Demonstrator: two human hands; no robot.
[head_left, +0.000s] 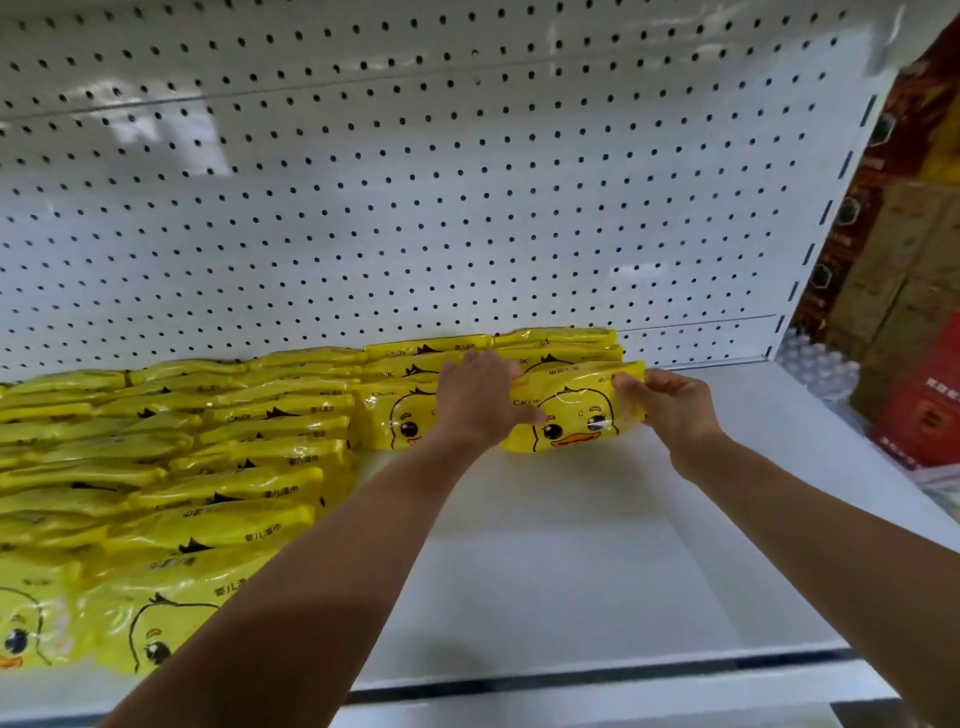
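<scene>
While in two hands, one pack

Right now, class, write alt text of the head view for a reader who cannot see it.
Left hand and right hand grip the ends of a yellow duck-face wipes pack on a white shelf, beside rows of matching packs.

I hold a yellow duck pack with both my hands, far back on the white shelf. My left hand grips its left end and my right hand pinches its right end. The pack stands up in front of two more packs by the white wall with holes. To the left, rows of yellow duck packs fill the shelf. Far right are brown and red boxes.
</scene>
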